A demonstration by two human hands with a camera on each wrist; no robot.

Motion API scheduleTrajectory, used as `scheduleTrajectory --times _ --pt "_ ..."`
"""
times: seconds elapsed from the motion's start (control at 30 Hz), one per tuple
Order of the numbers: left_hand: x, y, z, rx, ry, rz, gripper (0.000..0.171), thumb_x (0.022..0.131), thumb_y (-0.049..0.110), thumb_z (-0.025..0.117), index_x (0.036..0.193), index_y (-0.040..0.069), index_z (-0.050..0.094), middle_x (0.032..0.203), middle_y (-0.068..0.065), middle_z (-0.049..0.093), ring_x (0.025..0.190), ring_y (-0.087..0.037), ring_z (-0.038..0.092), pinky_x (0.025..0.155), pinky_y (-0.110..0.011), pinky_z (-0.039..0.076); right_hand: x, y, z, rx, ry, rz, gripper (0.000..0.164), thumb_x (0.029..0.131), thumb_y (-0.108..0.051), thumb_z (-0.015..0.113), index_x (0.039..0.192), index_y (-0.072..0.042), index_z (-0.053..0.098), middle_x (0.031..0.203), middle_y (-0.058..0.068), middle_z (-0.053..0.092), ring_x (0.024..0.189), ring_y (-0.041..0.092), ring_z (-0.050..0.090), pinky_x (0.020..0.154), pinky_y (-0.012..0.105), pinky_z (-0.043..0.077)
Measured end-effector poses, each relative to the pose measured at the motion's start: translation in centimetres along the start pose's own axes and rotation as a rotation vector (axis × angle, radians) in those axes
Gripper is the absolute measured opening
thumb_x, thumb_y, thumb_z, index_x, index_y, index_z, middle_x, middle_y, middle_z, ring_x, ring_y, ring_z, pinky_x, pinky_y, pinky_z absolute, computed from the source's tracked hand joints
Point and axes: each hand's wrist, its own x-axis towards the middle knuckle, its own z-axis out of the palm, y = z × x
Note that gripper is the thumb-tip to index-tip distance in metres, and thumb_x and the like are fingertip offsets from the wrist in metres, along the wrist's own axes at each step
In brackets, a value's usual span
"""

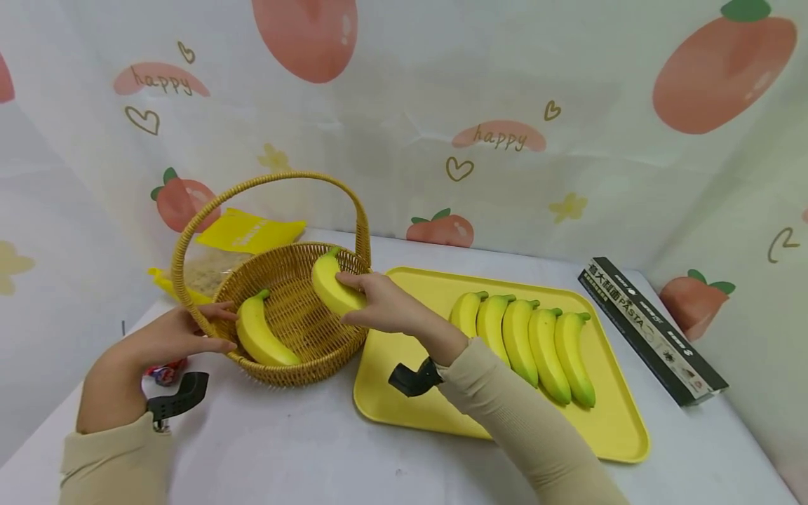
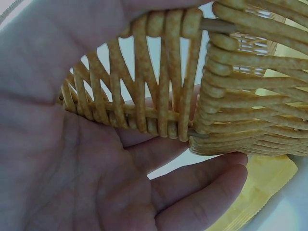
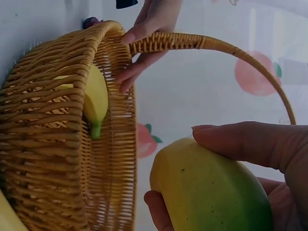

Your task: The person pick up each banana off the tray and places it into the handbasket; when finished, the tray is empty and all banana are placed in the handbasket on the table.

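Note:
My right hand (image 1: 385, 303) grips a yellow banana (image 1: 334, 286) with green ends, thumb on one side and fingers on the other. It holds the banana over the right part of a round wicker basket (image 1: 297, 375). A second banana (image 1: 261, 333) lies inside, against the left wall, its stem toward the back. At the left rim my left hand (image 1: 167, 335) holds the basket where the tall handle (image 2: 163, 72) joins it. Thumb and fingers stand on either side of the handle's foot in the right wrist view.
Right of the basket, a yellow tray (image 1: 404, 410) carries several bananas (image 1: 519, 340) in a row, partly behind my right sleeve. Farther right lies a black pasta box (image 1: 650, 330). Behind the basket is a yellow bag (image 1: 252, 233); a small red wrapped item (image 1: 167, 372) sits by my left wrist.

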Motion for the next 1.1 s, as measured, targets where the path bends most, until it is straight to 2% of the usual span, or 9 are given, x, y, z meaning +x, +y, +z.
scheduleTrajectory --times 0.1,0.17,0.27,0.37,0.4,0.63,0.87,1.03,1.1 --pt "0.0 0.0 0.0 -0.002 0.001 0.005 0.051 0.083 0.029 0.069 0.123 0.000 0.057 0.143 -0.030 0.034 0.128 -0.052 0.028 0.092 -0.065 0.035 1.6 -0.8 0.3 -0.057 -0.047 0.011 0.066 0.083 -0.009 0.067 0.141 -0.003 0.037 0.118 0.011 0.060 0.069 0.010 0.043 0.063 0.016 0.035" --pt "-0.1 0.0 0.0 -0.003 0.002 0.006 0.051 0.083 0.029 0.069 0.123 0.000 0.058 0.143 -0.030 0.035 0.128 -0.052 0.028 0.092 -0.065 0.035 2.7 -1.2 0.7 -0.091 -0.076 0.021 0.066 0.083 -0.010 0.068 0.141 -0.004 0.037 0.108 0.010 0.061 0.066 0.010 0.041 0.061 0.016 0.034" --pt "-0.1 0.1 0.0 -0.001 0.005 0.007 0.051 0.083 0.029 0.069 0.123 0.000 0.058 0.143 -0.030 0.035 0.128 -0.052 0.029 0.092 -0.064 0.036 4.4 -1.5 1.4 -0.102 -0.126 0.035 0.066 0.083 -0.013 0.068 0.141 -0.005 0.038 0.113 0.009 0.060 0.067 0.010 0.041 0.061 0.016 0.034" --pt "-0.1 0.1 0.0 0.002 0.008 0.006 0.051 0.083 0.029 0.069 0.123 0.000 0.057 0.143 -0.030 0.035 0.127 -0.052 0.030 0.092 -0.064 0.036 5.9 -1.6 2.2 -0.058 -0.176 0.050 0.066 0.083 -0.014 0.069 0.141 -0.006 0.039 0.130 0.004 0.056 0.072 0.009 0.044 0.064 0.015 0.037" --pt "-0.1 0.1 0.0 0.004 0.009 0.006 0.051 0.083 0.029 0.069 0.123 0.000 0.057 0.143 -0.030 0.035 0.127 -0.051 0.030 0.092 -0.064 0.036 6.3 -1.5 2.5 -0.036 -0.196 0.054 0.066 0.083 -0.015 0.069 0.141 -0.006 0.039 0.131 0.005 0.055 0.073 0.009 0.045 0.065 0.015 0.038" --pt "-0.1 -0.1 0.0 0.007 0.017 0.022 0.050 0.082 0.029 0.070 0.121 0.000 0.059 0.141 -0.030 0.037 0.127 -0.050 0.031 0.093 -0.063 0.036 8.9 -1.8 4.1 0.026 -0.265 0.110 0.066 0.083 -0.012 0.069 0.140 -0.003 0.038 0.144 0.009 0.044 0.094 0.008 0.048 0.074 0.015 0.039" --pt "-0.2 0.0 0.1 0.007 0.017 0.029 0.050 0.081 0.029 0.071 0.120 0.001 0.059 0.141 -0.029 0.039 0.126 -0.049 0.034 0.094 -0.060 0.037 10.1 -1.6 5.3 -0.031 -0.341 0.174 0.074 0.081 -0.014 0.072 0.144 -0.008 0.033 0.147 0.006 0.040 0.105 0.008 0.047 0.077 0.016 0.041" --pt "-0.2 0.1 0.0 0.009 0.019 0.014 0.050 0.082 0.030 0.070 0.121 0.002 0.059 0.142 -0.027 0.039 0.125 -0.048 0.037 0.094 -0.060 0.038 10.2 -1.1 5.5 -0.074 -0.427 0.201 0.073 0.084 -0.013 0.068 0.146 -0.011 0.030 0.151 0.003 0.032 0.130 0.008 0.038 0.094 0.018 0.041" --pt "-0.2 0.1 0.0 0.002 0.019 0.008 0.050 0.082 0.031 0.070 0.121 0.002 0.059 0.142 -0.027 0.039 0.125 -0.048 0.036 0.094 -0.061 0.037 10.2 -0.9 5.6 -0.029 -0.471 0.228 0.070 0.086 -0.010 0.065 0.147 -0.012 0.029 0.153 0.001 0.028 0.120 0.007 0.044 0.088 0.018 0.042"
